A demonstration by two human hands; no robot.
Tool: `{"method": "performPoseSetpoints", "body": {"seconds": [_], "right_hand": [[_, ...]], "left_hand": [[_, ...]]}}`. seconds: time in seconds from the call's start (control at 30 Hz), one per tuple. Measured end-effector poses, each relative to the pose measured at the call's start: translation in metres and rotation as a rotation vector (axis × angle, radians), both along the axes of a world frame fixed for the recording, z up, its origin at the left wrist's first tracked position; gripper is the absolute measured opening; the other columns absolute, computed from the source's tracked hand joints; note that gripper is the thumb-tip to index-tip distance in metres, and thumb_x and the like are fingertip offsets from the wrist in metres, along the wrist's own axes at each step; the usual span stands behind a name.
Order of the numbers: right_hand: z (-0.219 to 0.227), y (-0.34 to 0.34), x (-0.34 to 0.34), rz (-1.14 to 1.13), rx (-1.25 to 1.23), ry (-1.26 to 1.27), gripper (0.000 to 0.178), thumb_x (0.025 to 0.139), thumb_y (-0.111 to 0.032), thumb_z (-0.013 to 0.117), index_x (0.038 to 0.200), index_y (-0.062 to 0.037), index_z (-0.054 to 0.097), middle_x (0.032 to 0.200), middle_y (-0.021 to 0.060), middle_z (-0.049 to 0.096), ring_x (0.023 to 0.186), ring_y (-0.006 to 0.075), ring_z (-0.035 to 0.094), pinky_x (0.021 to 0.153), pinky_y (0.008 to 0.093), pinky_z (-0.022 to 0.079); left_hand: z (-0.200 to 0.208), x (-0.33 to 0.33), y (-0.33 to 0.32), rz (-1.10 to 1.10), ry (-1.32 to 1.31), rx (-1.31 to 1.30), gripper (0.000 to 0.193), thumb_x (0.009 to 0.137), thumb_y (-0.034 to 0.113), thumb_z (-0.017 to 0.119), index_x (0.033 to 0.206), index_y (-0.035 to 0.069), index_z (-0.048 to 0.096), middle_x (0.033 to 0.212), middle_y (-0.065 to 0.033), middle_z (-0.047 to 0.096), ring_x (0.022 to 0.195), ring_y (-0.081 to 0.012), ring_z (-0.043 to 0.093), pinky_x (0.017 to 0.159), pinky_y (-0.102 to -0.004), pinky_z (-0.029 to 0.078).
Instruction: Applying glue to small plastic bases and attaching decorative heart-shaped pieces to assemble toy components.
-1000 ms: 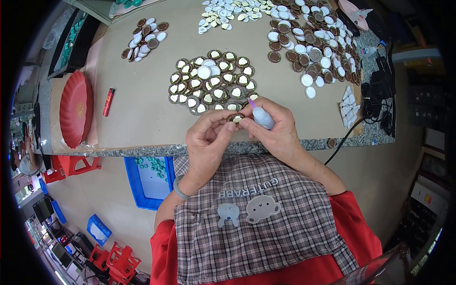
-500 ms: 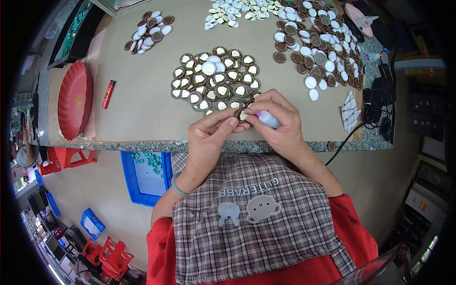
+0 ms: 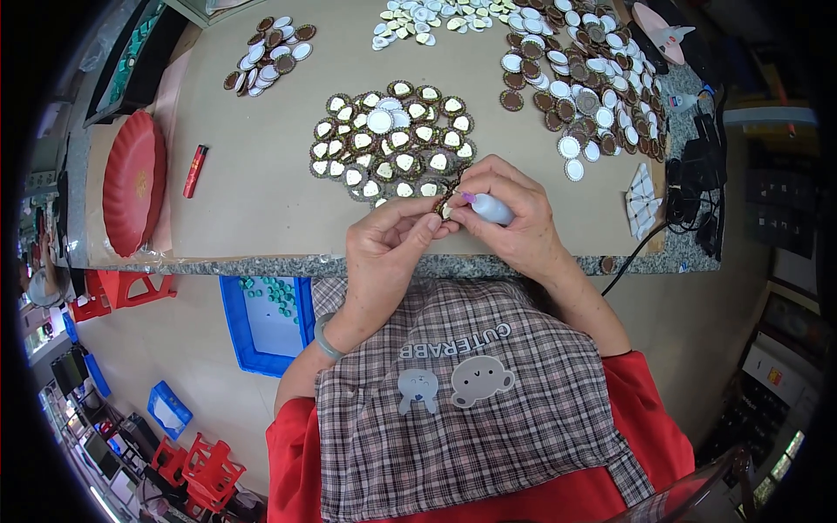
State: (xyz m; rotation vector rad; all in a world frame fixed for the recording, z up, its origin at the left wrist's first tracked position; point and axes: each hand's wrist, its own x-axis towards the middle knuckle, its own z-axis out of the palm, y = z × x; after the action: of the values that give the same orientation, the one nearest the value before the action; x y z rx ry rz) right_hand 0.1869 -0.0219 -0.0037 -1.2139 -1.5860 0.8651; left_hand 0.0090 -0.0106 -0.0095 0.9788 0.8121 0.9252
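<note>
1. Orientation: 12 o'clock points away from the wearer, across the tan-covered table (image 3: 261, 196).
2. Workpiece: a dark brown, scalloped round disc with a cream-coloured centre piece (image 3: 446, 212) is raised near the table's front edge, between the two hands.
3. Left hand (image 3: 384, 248): thumb and fingers are pinched on the disc's rim. The disc lies at about 1 o'clock from the thumb tip.
4. Right hand (image 3: 520, 213): fingers are wrapped around a small, pale blue-white squeeze bottle (image 3: 492, 209). Its fingertips reach the disc's 3 o'clock side.
5. Governing relation: the bottle's long axis runs from about 4 to 10 o'clock, with the purple nozzle (image 3: 469, 198) at the 10 o'clock end. The disc lies just beside the nozzle, at about 8 o'clock from it. The left hand has the main hold on the disc.
6. Surroundings: a cluster of matching brown scalloped discs with cream centres (image 3: 400, 139) lies at 11 o'clock from the hands.
7. Obscured: the right fingers cover part of the disc. Nozzle contact cannot be determined. The cluster's 5 o'clock edge is partly hidden, and the dark rims there are hard to separate. The left hand's curled fingers are only partly visible.
</note>
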Motion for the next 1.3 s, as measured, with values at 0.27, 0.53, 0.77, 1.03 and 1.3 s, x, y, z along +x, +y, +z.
{"method": "performPoseSetpoints", "body": {"seconds": [0.27, 0.53, 0.77, 1.03, 1.3], "right_hand": [[-0.008, -0.009, -0.008, -0.182, 0.257, -0.19, 0.028, 0.066, 0.003, 0.072, 0.091, -0.0037, 0.063, 0.087, 0.0088, 0.059, 0.074, 0.0219, 0.062, 0.062, 0.0311, 0.051], [-0.018, -0.011, -0.006, -0.165, 0.42, -0.287, 0.034, 0.061, 0.003, 0.072, 0.094, -0.0034, 0.064, 0.086, 0.0079, 0.059, 0.068, 0.0199, 0.063, 0.052, 0.0284, 0.051], [-0.012, -0.007, -0.004, -0.1, 0.454, -0.431, 0.037, 0.059, 0.002, 0.072, 0.095, -0.0024, 0.064, 0.085, 0.008, 0.058, 0.067, 0.0198, 0.062, 0.053, 0.0284, 0.052], [-0.01, -0.008, -0.011, -0.168, 0.288, -0.233, 0.025, 0.064, 0.003, 0.071, 0.086, -0.0024, 0.062, 0.083, 0.0083, 0.059, 0.07, 0.0221, 0.062, 0.057, 0.0311, 0.05], [0.001, -0.004, 0.0, -0.079, -0.195, 0.093, 0.015, 0.074, -0.005, 0.073, 0.082, 0.001, 0.061, 0.079, 0.0073, 0.061, 0.074, 0.0155, 0.061, 0.064, 0.0293, 0.047]], "left_hand": [[0.003, 0.001, 0.0, 0.036, 0.004, 0.026, 0.02, 0.089, 0.0, 0.058, 0.108, -0.006, 0.062, 0.095, -0.0112, 0.064, 0.087, -0.0194, 0.066, 0.08, -0.0286, 0.056], [0.001, 0.0, 0.0, 0.023, 0.006, 0.031, 0.02, 0.089, -0.003, 0.056, 0.108, -0.008, 0.06, 0.098, -0.0135, 0.063, 0.09, -0.0213, 0.066, 0.082, -0.0296, 0.056], [-0.002, -0.001, -0.001, 0.046, 0.013, -0.009, 0.02, 0.088, -0.001, 0.058, 0.108, -0.007, 0.061, 0.097, -0.0126, 0.065, 0.088, -0.0183, 0.066, 0.08, -0.0286, 0.055], [-0.004, 0.0, -0.001, 0.061, 0.013, 0.024, 0.02, 0.089, -0.004, 0.056, 0.108, -0.009, 0.059, 0.098, -0.0148, 0.064, 0.09, -0.0207, 0.066, 0.082, -0.0292, 0.056], [-0.002, 0.0, 0.0, 0.031, 0.023, -0.029, 0.02, 0.089, -0.002, 0.057, 0.107, -0.009, 0.06, 0.098, -0.0148, 0.064, 0.089, -0.0222, 0.067, 0.08, -0.0289, 0.056]]}}
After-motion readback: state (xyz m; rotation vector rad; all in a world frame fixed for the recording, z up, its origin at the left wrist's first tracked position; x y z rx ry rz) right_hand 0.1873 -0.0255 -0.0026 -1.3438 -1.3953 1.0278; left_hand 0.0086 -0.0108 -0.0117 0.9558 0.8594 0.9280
